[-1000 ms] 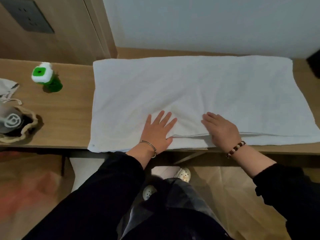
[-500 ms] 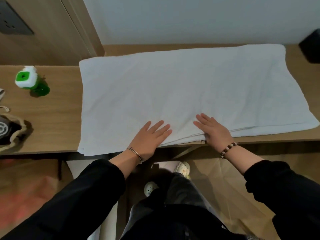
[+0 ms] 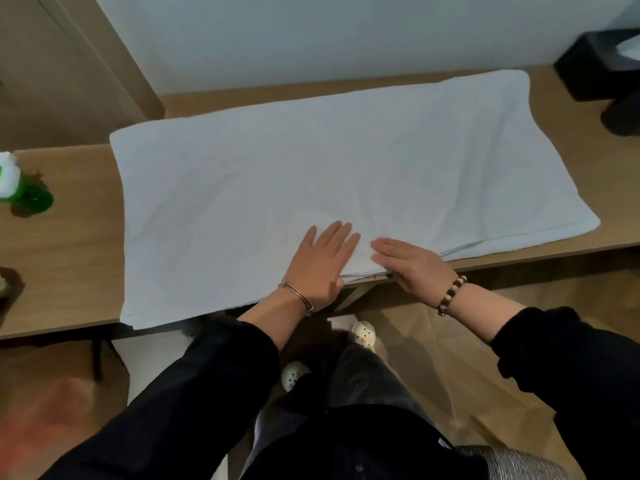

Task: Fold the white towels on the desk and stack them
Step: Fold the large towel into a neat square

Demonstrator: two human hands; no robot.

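Since the earlier frames the two hands have been drawn closer together along the towel's near edge, so that only a narrow strip of cloth is left between them. The left hand (image 3: 320,263) is laid flat on the white towel (image 3: 311,174), fingers straight and slightly spread toward 1 o'clock, with nothing gripped. The right hand (image 3: 412,266) is likewise pressed flat, fingers straight and pointed toward 10 o'clock, with nothing held. Both are placed at about 6 o'clock of the towel, where layered edges are seen. The towel is spread across the desk (image 3: 69,271), its corner at 7 o'clock overhanging the front edge. A green bottle (image 3: 24,195) is stood at 9 o'clock, well apart from the towel; a black box (image 3: 602,64) is seen at 2 o'clock.
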